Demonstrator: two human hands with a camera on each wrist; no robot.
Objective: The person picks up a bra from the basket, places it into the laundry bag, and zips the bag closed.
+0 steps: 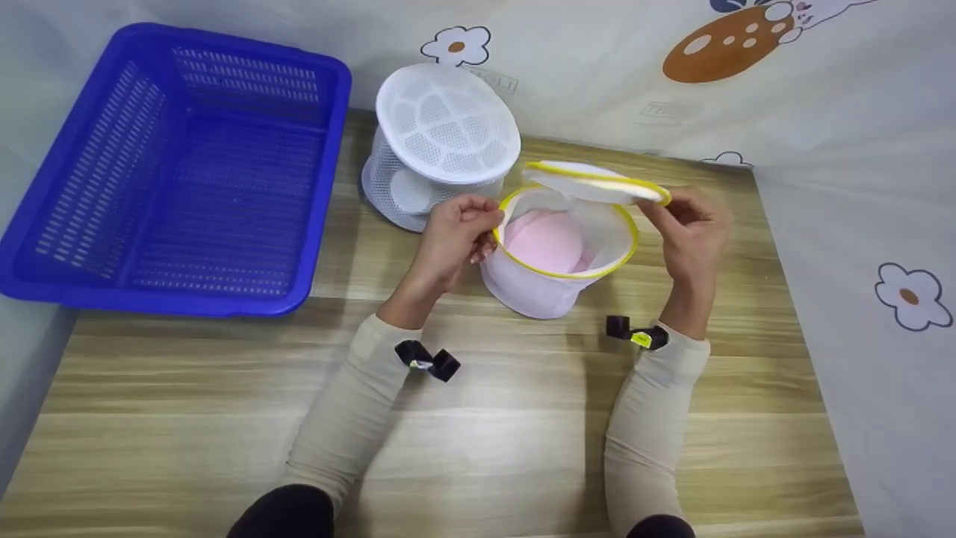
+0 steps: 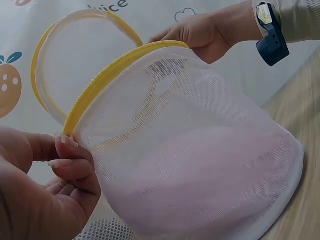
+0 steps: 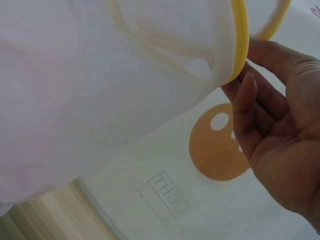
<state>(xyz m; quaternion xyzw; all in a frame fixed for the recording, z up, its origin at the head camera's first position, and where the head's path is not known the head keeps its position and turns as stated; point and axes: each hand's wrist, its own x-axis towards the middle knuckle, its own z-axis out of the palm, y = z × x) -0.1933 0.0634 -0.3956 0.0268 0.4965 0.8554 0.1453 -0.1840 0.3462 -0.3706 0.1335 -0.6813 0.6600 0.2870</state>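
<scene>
On the far left of the wood-grain table, it's the big blue plastic basket, slotted sides and all. Just to its right, a white mesh cylinder bag stands upright, pale lid on top, something white showing through its side.

And here's the action! The left hand has thumb and fingertips pressed together on the left side of a yellow-zipped rim, a tight little pinch. That rim belongs to the white mesh laundry bag, standing on the table right beside the cylinder, its mouth uncovered, and in it sits a soft-looking pink item, plain to see from above and glowing through the mesh.

Over the mouth tilts the round yellow-edged lid, and at its right end is the right hand, fingertips closed on the edge, palm turned inward. Beyond, on the right, hangs a pale wall sheet with a printed flower.
</scene>
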